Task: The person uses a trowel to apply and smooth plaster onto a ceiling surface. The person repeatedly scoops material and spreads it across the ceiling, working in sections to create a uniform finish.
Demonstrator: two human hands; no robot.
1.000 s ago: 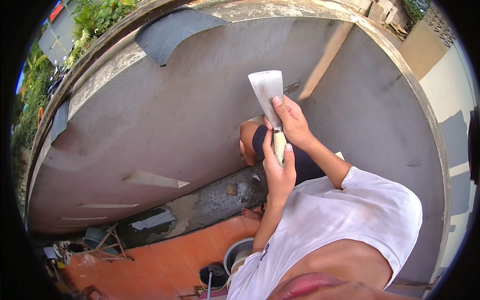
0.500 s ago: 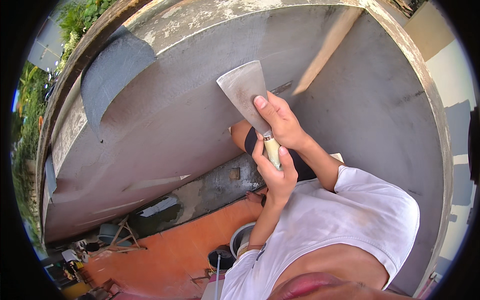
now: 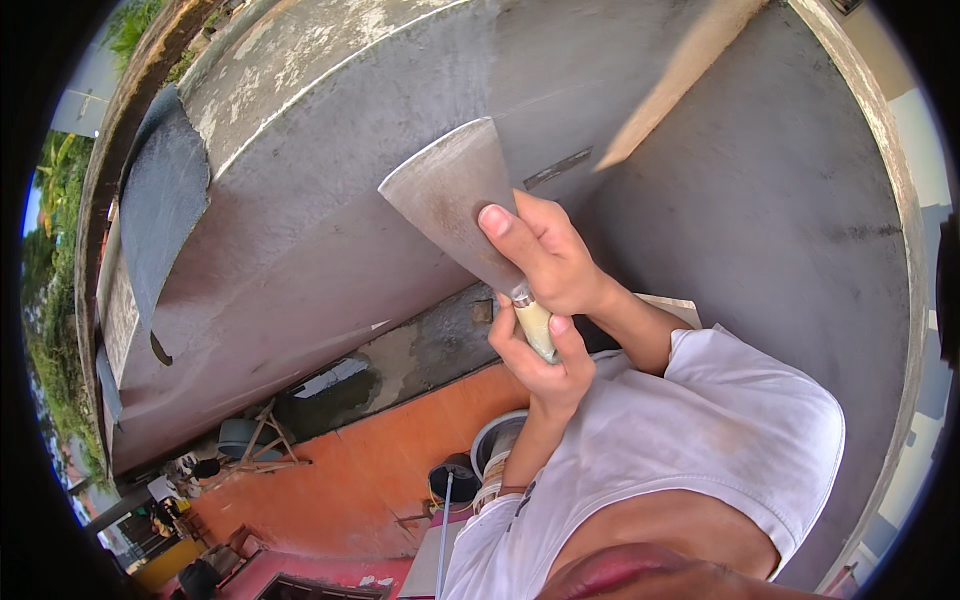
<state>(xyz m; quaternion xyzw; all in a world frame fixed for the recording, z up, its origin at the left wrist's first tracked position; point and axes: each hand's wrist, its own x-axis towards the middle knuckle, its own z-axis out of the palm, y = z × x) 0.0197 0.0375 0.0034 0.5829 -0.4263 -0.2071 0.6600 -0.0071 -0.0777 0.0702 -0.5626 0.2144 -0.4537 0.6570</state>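
A putty knife (image 3: 455, 190) with a wide, flared steel blade and a short pale yellow handle is held up in front of my chest, blade pointing up and left. My left hand (image 3: 548, 362) is closed round the handle (image 3: 537, 326). Higher up, my right hand (image 3: 550, 245) grips the lower blade, its thumb lying flat on the metal and its other fingers hidden behind. Brown stains mark the blade's face. Beyond it stands a smooth grey plastered wall (image 3: 270, 280), and the blade appears apart from it.
A dark grey sheet (image 3: 165, 200) hangs over the wall's top edge at the left. To the right is another grey wall (image 3: 780, 180). Below lie an orange floor (image 3: 370, 470), a wet patch (image 3: 335, 395), buckets (image 3: 455, 478) and a small wooden stand (image 3: 268, 440).
The putty knife and both hands have shifted slightly left in view, with the grip unchanged. My view has turned a little, so the hanging sheet sits farther left and more floor shows.
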